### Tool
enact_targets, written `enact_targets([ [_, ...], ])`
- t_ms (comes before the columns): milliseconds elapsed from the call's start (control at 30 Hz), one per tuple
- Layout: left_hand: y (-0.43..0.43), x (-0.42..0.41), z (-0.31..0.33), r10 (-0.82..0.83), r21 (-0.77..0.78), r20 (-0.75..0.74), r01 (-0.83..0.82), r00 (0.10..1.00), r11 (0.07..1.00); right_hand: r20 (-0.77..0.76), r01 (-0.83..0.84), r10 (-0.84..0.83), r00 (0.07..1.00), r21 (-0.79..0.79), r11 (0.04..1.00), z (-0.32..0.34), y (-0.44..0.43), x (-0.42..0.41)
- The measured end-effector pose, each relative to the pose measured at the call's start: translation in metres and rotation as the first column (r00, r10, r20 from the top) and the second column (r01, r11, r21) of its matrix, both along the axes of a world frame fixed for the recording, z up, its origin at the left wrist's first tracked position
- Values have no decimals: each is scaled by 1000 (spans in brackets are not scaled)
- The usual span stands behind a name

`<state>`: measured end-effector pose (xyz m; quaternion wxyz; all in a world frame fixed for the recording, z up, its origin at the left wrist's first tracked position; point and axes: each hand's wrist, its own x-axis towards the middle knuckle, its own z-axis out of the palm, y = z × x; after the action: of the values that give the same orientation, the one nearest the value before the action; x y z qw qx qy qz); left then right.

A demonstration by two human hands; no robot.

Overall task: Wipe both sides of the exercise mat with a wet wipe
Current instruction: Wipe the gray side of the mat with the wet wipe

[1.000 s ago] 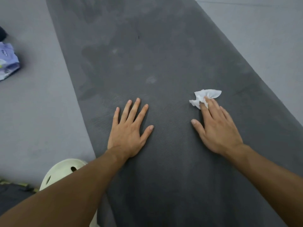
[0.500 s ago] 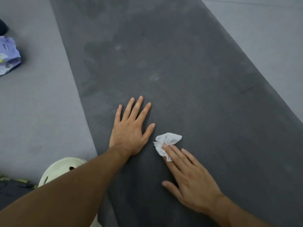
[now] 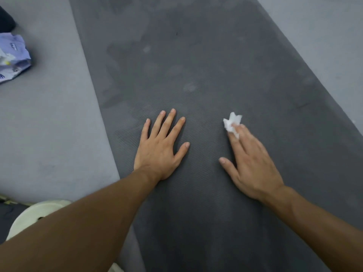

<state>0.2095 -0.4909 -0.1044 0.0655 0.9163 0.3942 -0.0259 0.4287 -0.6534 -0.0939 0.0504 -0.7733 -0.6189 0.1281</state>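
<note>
Non-task stuff only:
- Grey floor (image 3: 49, 134): matte, faint scuffs, fills 9 o'clock and again 1–2 o'clock.
- Crumpled blue-and-white packet (image 3: 14, 57) at 10 o'clock, lying on the floor, cut off by the left edge. Dark print on it, too blurred to read.
- Dark rounded object (image 3: 5, 22) just beyond the packet, far top-left corner, mostly out of frame. Can't tell what it is.
- Pale cream rounded object (image 3: 33, 214) at 7–8 o'clock, one small dark hole showing in its top, partly hidden.
- Dark fabric (image 3: 7, 213) beside it at the left edge, with a thin yellowish strip (image 3: 7, 202) along its upper border.
</note>
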Motion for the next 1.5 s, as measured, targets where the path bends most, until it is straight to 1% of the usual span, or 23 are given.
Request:
enact_targets([
  [133, 0, 0, 1, 0, 2, -5, 0, 1000, 1000, 12, -235, 235, 972, -28, 972, 3, -24, -52],
  [233, 0, 0, 2, 1, 0, -11, -1, 1000, 1000, 26, -336, 337, 941, -37, 941, 1, -49, -77],
  [333, 0, -1, 1, 0, 15, -13, 1, 1000, 1000, 68, -317, 318, 946, -32, 948, 0, -49, -75],
  [467, 1, -1, -1, -8, 2, -8, 8, 1000, 1000, 80, -271, 273, 959, -31, 962, -4, -22, -60],
  [500, 1, -1, -1, -7, -2, -8, 7, 1000, 1000, 88, -234, 235, 968, -25, 972, -6, -13, -54],
  [533, 1, 0, -1, -8, -7, -10, 8, 1000, 1000, 94, -160, 161, 983, -13, 987, -8, -4, -45],
  [600, 2, -1, -1, -10, -16, -17, 10, 1000, 1000, 85, 68, -69, 994, 11, 998, -9, 17, -20],
  [667, 2, -1, -1, -17, -23, -27, 16, 1000, 1000, 78, 275, -275, 958, 0, 961, -9, 33, 10],
  [733, 3, -2, -2, -18, -17, -37, 17, 999, 1000, 82, 354, -352, 932, -5, 935, -8, 43, 35],
  [800, 3, -2, -2, -16, -13, -39, 16, 999, 1000, 88, 324, -323, 942, 6, 946, -8, 48, 45],
  [867, 3, -2, -2, -20, -14, -38, 20, 999, 1000, 71, 235, -235, 969, 11, 972, -6, 47, 40],
  [967, 3, -2, -1, -18, -17, -40, 17, 999, 1000, 54, -37, 37, 998, -7, 999, -3, 27, 11],
  [1033, 3, -2, -2, -17, -15, -37, 17, 999, 1000, 48, -207, 208, 977, -22, 978, -3, 7, -12],
  [1067, 3, -2, -2, -17, -13, -34, 17, 999, 1000, 41, -256, 257, 966, -25, 966, -3, -1, -23],
  [1267, 3, -1, -1, -15, 0, -38, 15, 999, 1000, 74, -387, 386, 919, -10, 922, -5, -33, -50],
  [1333, 2, -1, -1, -15, -3, -30, 15, 999, 1000, 110, -407, 404, 908, 1, 914, -6, -35, -39],
  [1367, 2, -1, -1, -15, -4, -29, 15, 999, 1000, 132, -386, 381, 915, 12, 922, -6, -33, -27],
  [1433, 3, -2, -1, -12, -6, -30, 12, 999, 1000, 182, -273, 264, 947, 24, 962, -6, -27, 4],
  [1500, 2, -2, -1, -12, -8, -27, 12, 1000, 1000, 223, -87, 85, 971, -1, 996, -2, -25, 39],
])
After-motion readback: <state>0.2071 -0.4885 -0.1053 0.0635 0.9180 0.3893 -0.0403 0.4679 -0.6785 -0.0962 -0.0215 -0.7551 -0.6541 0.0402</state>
